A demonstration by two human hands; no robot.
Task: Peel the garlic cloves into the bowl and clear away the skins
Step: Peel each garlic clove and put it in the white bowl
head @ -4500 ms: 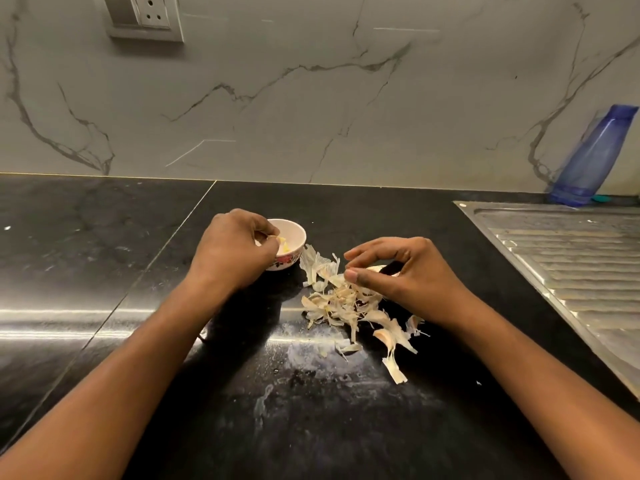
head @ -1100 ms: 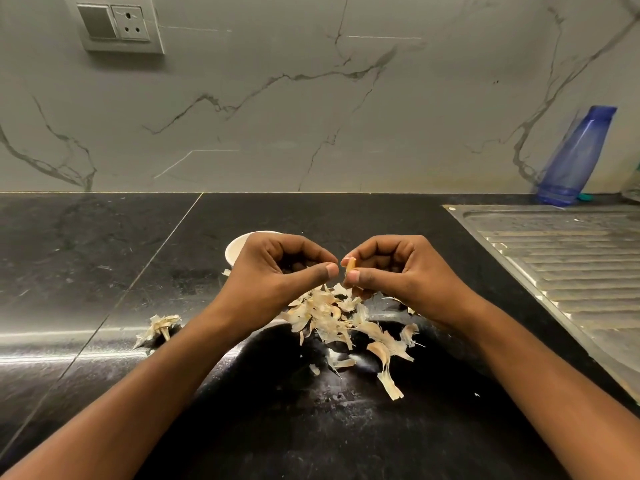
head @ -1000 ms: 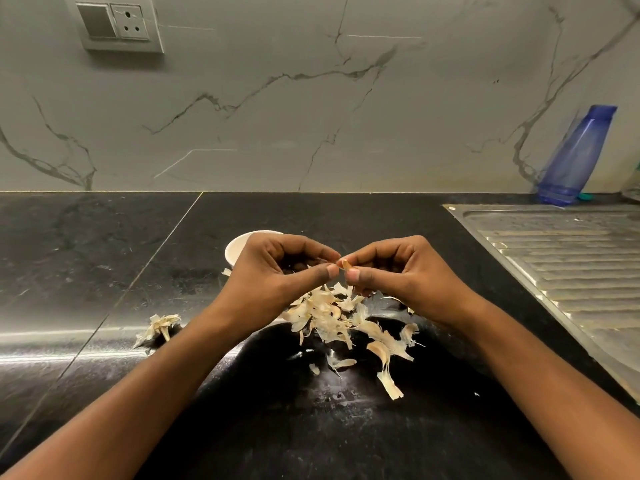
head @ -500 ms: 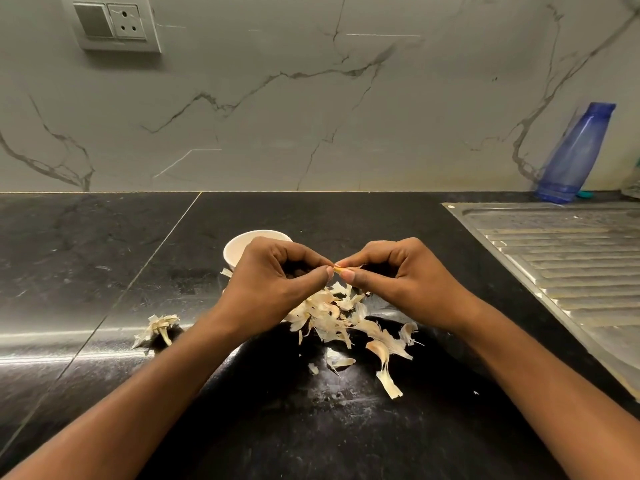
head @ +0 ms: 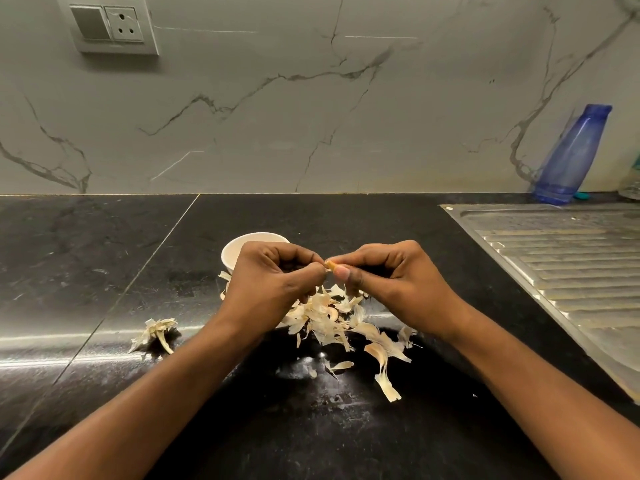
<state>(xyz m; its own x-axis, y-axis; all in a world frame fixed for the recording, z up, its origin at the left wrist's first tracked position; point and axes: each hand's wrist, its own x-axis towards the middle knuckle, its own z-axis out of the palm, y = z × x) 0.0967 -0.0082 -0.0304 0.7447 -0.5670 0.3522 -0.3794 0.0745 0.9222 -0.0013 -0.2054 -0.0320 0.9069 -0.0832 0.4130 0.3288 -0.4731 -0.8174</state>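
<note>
Both hands meet above the black counter. My right hand (head: pixel 391 282) pinches a small garlic clove (head: pixel 330 264) between thumb and forefinger. My left hand (head: pixel 273 282) has its fingers curled, and its thumb and fingertips pinch at the clove's left end. Only the clove's tip shows. A small white bowl (head: pixel 235 251) stands behind my left hand, half hidden by it; its inside cannot be seen. A pile of pale garlic skins (head: pixel 332 320) lies on the counter below both hands.
A separate clump of garlic skin (head: pixel 154 336) lies to the left on the counter (head: pixel 104 271). A steel sink drainboard (head: pixel 561 265) fills the right side. A blue bottle (head: pixel 571 157) leans against the marble wall. A wall socket (head: pixel 110 27) is at upper left.
Since 4.5 s ago my left hand left the bowl and my right hand lifted a clove from the pile. In the last second the hands stayed together, working at the clove.
</note>
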